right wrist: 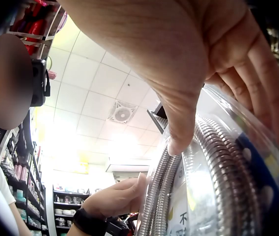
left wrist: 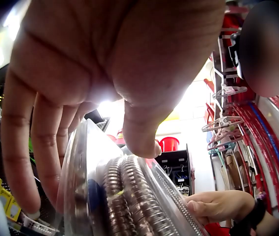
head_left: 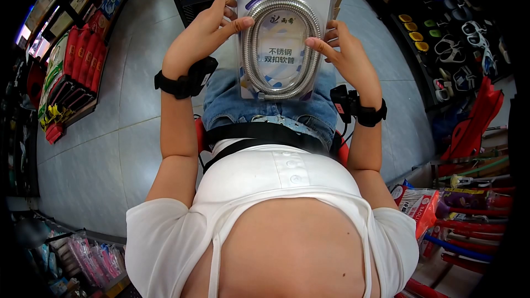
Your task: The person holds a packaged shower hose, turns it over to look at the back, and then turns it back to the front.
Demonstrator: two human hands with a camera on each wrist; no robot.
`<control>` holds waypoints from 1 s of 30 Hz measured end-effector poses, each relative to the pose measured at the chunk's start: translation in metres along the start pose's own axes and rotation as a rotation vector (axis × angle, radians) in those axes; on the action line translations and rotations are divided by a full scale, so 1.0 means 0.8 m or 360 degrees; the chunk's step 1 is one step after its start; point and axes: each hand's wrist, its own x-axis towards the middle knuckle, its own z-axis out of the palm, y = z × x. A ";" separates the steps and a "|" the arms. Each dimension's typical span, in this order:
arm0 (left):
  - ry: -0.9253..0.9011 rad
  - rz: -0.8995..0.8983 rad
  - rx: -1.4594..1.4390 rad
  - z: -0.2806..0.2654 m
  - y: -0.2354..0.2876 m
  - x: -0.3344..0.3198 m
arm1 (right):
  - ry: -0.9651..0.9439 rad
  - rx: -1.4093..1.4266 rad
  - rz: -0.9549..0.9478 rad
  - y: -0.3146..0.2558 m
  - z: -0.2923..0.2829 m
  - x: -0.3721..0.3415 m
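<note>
Pinching the clear package [head_left: 281, 36] by opposite side edges with left hand [head_left: 201, 38] and right hand [head_left: 353, 58], in narrow grip, in front of the denim lap [head_left: 221, 94]. For steady holding, press both edges evenly and lightly, without bending plastic over metal hose [head_left: 251, 49].

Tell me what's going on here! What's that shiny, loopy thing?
A person is holding up a clear package in front of their legs. The left hand grips one side and the right hand grips the other, with both thumbs on the front. The shiny thing is a bendy metal hose, coiled up inside the package. Its printed front faces the person.
</note>
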 end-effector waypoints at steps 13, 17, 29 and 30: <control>0.0045 0.0047 -0.0032 0.000 -0.001 0.000 | -0.0008 0.0060 0.0014 -0.005 -0.002 -0.001; -0.0006 -0.0002 -0.0036 -0.003 0.003 0.000 | -0.0006 0.0053 0.0013 -0.003 -0.001 0.000; -0.0043 0.0003 0.0002 -0.004 0.004 0.001 | -0.0045 0.0037 0.0052 -0.004 -0.002 0.000; -0.0045 0.0000 0.0003 -0.004 0.004 0.001 | -0.0037 0.0034 0.0048 -0.003 -0.002 0.000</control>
